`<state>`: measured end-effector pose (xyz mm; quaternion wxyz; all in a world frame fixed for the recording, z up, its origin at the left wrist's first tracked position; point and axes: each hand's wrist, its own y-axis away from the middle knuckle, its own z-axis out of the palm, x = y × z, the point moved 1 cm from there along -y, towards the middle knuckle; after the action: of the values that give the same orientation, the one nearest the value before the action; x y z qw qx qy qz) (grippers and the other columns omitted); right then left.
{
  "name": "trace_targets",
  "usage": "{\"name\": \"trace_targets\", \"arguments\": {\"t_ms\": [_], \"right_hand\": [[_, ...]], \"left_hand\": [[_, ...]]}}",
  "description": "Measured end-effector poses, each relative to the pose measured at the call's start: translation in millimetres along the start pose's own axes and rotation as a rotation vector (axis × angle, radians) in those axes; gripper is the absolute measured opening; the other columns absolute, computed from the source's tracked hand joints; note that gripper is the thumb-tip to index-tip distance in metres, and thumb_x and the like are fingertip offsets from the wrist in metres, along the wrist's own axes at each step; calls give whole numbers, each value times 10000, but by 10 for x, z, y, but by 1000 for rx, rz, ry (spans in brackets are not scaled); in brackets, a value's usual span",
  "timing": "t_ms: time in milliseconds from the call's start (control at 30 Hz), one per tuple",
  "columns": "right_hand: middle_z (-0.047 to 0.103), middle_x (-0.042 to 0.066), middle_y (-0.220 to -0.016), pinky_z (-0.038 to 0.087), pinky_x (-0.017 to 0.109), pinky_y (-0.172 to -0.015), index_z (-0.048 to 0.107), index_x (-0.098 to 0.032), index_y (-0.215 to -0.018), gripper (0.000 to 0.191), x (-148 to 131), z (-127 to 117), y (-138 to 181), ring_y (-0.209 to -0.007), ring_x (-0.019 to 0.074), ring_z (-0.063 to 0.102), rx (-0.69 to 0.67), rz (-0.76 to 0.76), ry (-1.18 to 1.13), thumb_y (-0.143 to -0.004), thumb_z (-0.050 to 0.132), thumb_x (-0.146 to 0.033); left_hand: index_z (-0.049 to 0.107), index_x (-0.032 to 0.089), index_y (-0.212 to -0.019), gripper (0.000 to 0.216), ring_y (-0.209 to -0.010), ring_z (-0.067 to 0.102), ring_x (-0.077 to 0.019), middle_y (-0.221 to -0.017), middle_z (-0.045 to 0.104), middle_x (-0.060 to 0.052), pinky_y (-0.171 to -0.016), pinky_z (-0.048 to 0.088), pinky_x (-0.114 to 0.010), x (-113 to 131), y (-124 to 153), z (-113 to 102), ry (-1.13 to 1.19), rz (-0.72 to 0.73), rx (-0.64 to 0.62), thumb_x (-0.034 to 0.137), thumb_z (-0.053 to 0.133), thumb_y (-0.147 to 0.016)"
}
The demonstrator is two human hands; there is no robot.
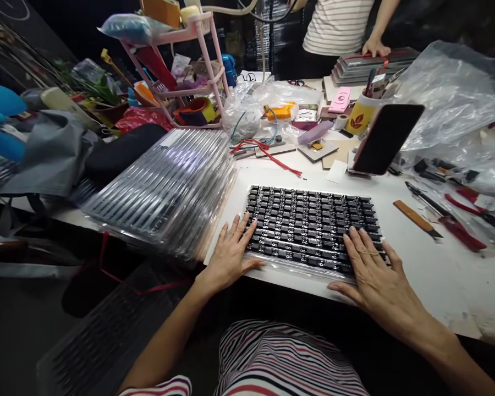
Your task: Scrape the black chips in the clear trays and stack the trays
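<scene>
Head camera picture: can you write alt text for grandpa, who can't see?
A person's left hand and right hand rest at the two ends of a clear tray of small black parts on a white table. Beside it lies a stack of clear trays, a phone stands behind, and another person's hand rests on a farther stack.

Striped shirt (289, 363) in white, black and red

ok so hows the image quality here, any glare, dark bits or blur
Head view: glare streaks the stacked clear trays and the crumpled plastic; head view: deep shadow below the table; head view: borders look stretched, wide-angle style, while the filled tray seems reasonably sharp.
</scene>
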<state>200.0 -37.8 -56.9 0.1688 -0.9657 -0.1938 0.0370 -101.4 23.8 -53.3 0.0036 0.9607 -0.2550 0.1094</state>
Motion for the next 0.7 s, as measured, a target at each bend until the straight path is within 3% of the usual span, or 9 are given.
{"name": "trace_targets", "arguments": {"t_ms": [167, 267, 700], "right_hand": [[243, 182, -1484, 168, 542, -1084, 13, -94, -1481, 876, -359, -19, -186, -1371, 303, 214, -25, -100, -41, -863, 237, -675], [261, 166, -1479, 158, 541, -1086, 19, -96, -1479, 844, -519, 48, -246, -1371, 288, 222, -47, -153, -36, -880, 247, -645], [280, 165, -1475, 164, 530, -1084, 23, -114, -1483, 801, -629, 89, -272, -1367, 283, 236, -19, -111, -38, -899, 255, -611]], "left_hand": [[-26, 189, -1478, 1001, -1420, 55, -286, -1541, 76, -170, -1124, 153, -495, -63, 40, 10, 130, -45, 31, 668, 486, -763], [-18, 195, -1479, 997, -1420, 60, -287, -1542, 78, -167, -1122, 165, -493, -118, 105, 12, 148, -70, 49, 651, 506, -764], [140, 208, -1473, 854, -1420, 57, -287, -1538, 121, -153, -1115, 159, -509, -135, 211, 52, 56, -57, 69, 642, 443, -803]]}}
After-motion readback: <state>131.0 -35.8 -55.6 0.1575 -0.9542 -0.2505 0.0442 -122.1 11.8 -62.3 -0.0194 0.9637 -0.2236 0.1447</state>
